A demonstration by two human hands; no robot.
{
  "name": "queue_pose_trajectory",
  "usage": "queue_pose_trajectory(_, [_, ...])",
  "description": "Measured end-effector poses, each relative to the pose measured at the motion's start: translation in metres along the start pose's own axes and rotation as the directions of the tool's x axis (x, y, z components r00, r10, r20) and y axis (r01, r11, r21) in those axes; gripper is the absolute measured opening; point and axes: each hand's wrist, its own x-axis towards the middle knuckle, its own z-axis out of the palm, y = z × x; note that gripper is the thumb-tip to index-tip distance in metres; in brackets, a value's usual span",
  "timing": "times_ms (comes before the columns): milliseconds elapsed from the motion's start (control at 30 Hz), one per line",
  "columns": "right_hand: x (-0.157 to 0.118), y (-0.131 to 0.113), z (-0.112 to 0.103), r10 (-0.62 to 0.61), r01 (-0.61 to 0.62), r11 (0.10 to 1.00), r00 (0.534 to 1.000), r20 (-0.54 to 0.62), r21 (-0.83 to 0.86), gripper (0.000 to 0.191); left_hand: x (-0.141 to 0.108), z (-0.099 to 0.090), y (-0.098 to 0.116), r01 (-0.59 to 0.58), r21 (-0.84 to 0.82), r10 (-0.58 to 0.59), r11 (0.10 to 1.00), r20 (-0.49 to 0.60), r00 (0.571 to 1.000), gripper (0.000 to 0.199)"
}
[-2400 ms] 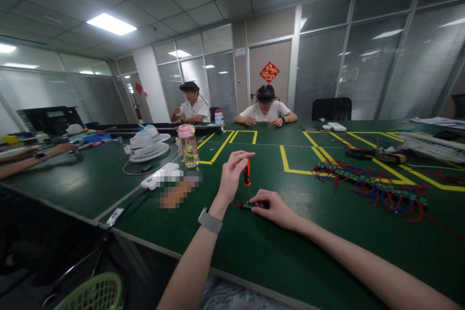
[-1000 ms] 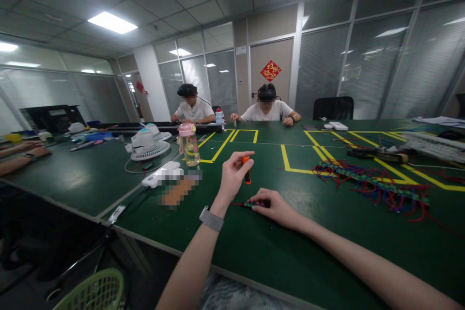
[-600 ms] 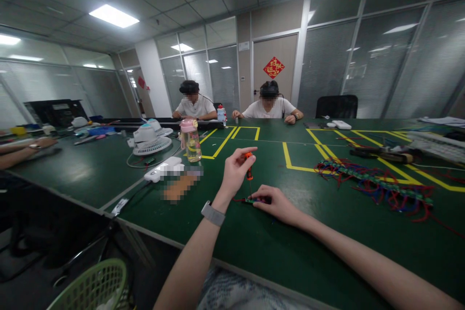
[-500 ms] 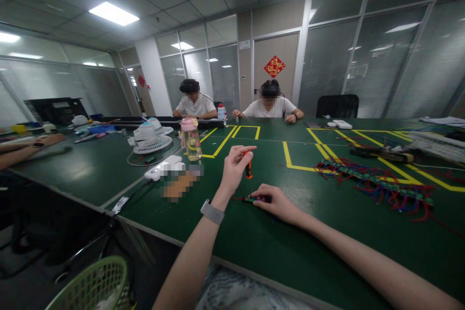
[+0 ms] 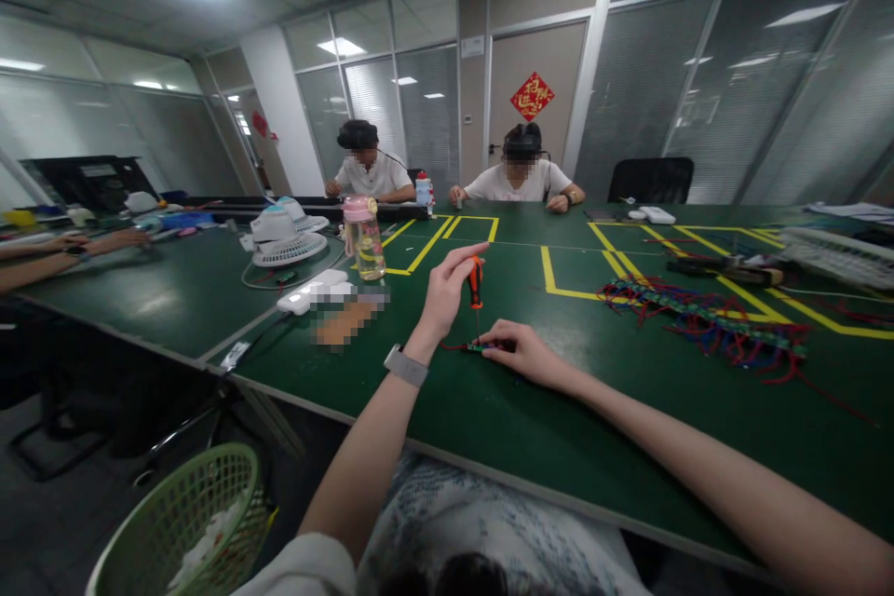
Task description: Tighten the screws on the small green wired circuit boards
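Note:
An orange-and-black screwdriver [image 5: 476, 287] stands upright, its thin shaft pointing down at a small green circuit board [image 5: 474, 349]. My left hand [image 5: 445, 291], with a watch on its wrist, has its fingers closed at the handle, the index finger stretched over the top. My right hand [image 5: 522, 350] pinches the board from the right, low against the green table [image 5: 433, 410]. A red wire runs out from the board's left end. The board's right part is hidden beneath my fingers.
To the right lies a row of circuit boards [image 5: 698, 317] with red and blue wires, near pliers [image 5: 726, 270]. On the left are a pink-lidded bottle [image 5: 364, 247], a white power strip [image 5: 314, 291] and fans [image 5: 288, 247]. Two people sit opposite; another person's arms reach in at left.
The view has tilted down, so everything sits higher in the picture. The left hand has shifted slightly around the handle, showing more of it. The right hand keeps its hold on the board.

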Motion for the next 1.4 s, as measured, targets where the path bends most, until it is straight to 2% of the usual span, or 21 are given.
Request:
queue_pose_trajectory(100, [-0.0003, -0.0014, -0.0004, 0.011, -0.011, 1.0, 1.0, 0.003, -0.002, 0.021, -0.0007, 0.0018, -0.0007, 0.052, -0.1, -0.05, 0.994, 0.03, 0.998, 0.033])
queue_pose_trajectory(233, [-0.0004, -0.0022, -0.0003, 0.002, -0.002, 1.0, 1.0, -0.003, -0.004, 0.022, -0.0021, 0.0016, 0.0001, -0.02, 0.07, 0.022, 0.997, -0.026, 0.999, 0.029])
queue_pose_trajectory(300, [-0.0003, -0.0022, -0.0004, 0.002, -0.002, 1.0, 1.0, -0.004, -0.008, 0.022, -0.0018, 0.0008, 0.0001, -0.055, 0.094, 0.058, 0.994, -0.032, 0.998, 0.025])
queue_pose_trajectory(400, [0.0, -0.0015, -0.0005, 0.015, -0.015, 1.0, 1.0, -0.007, -0.014, 0.023, -0.001, 0.0008, 0.0002, -0.027, -0.043, 0.028, 0.999, 0.011, 1.0, 0.027])
queue_pose_trajectory(467, [0.0001, -0.0009, -0.0003, 0.021, -0.021, 1.0, 1.0, -0.008, -0.009, 0.022, -0.0011, 0.0012, 0.0009, -0.001, -0.066, 0.002, 0.998, 0.02, 1.0, 0.028])
queue_pose_trajectory(600, [0.0001, -0.0004, -0.0001, 0.012, -0.013, 1.0, 1.0, -0.011, -0.01, 0.02, -0.0016, 0.001, 0.0028, -0.056, 0.09, 0.059, 0.994, -0.035, 0.998, 0.025])
queue_pose_trajectory(733, [0.0001, -0.0003, -0.0002, 0.021, -0.021, 1.0, 1.0, -0.011, -0.006, 0.02, -0.002, 0.0018, 0.0031, 0.021, -0.069, -0.018, 0.997, 0.045, 0.999, 0.028])
queue_pose_trajectory(800, [0.0002, 0.0002, -0.0001, 0.024, -0.024, 1.0, 1.0, -0.009, 0.008, 0.02, -0.0023, 0.0024, 0.0034, 0.059, -0.097, -0.053, 0.994, 0.059, 0.997, 0.031])
queue_pose_trajectory(967, [0.0005, 0.0017, 0.0001, 0.017, -0.017, 1.0, 1.0, -0.019, 0.005, 0.019, -0.0021, 0.0011, 0.004, -0.034, 0.093, 0.035, 0.995, -0.013, 0.999, 0.026])
queue_pose_trajectory(1033, [0.0005, 0.0016, 0.0, 0.02, -0.02, 1.0, 0.999, -0.027, -0.004, 0.019, -0.0016, 0.0012, 0.0034, -0.036, 0.025, 0.036, 0.999, 0.013, 0.999, 0.024])
queue_pose_trajectory(1133, [0.0004, 0.0016, 0.0, 0.024, -0.024, 1.0, 0.999, -0.041, -0.015, 0.018, -0.0018, 0.0027, 0.0027, 0.026, -0.106, -0.021, 0.994, 0.047, 0.999, 0.029])
queue_pose_trajectory(1200, [0.0004, 0.0021, 0.0002, 0.02, -0.021, 1.0, 0.999, -0.046, -0.019, 0.018, -0.0022, 0.003, 0.003, 0.025, -0.065, -0.025, 0.998, 0.012, 1.0, 0.029])
queue_pose_trajectory(1300, [0.0006, 0.0032, 0.0005, 0.015, -0.017, 1.0, 0.998, -0.056, -0.026, 0.018, -0.0022, 0.0015, 0.0038, -0.028, 0.08, 0.031, 0.996, -0.039, 0.999, 0.023])
queue_pose_trajectory(1400, [0.0006, 0.0039, 0.0007, 0.021, -0.023, 0.999, 0.998, -0.064, -0.025, 0.018, -0.0017, 0.0004, 0.0034, -0.033, 0.008, 0.033, 0.999, -0.007, 0.999, 0.024])
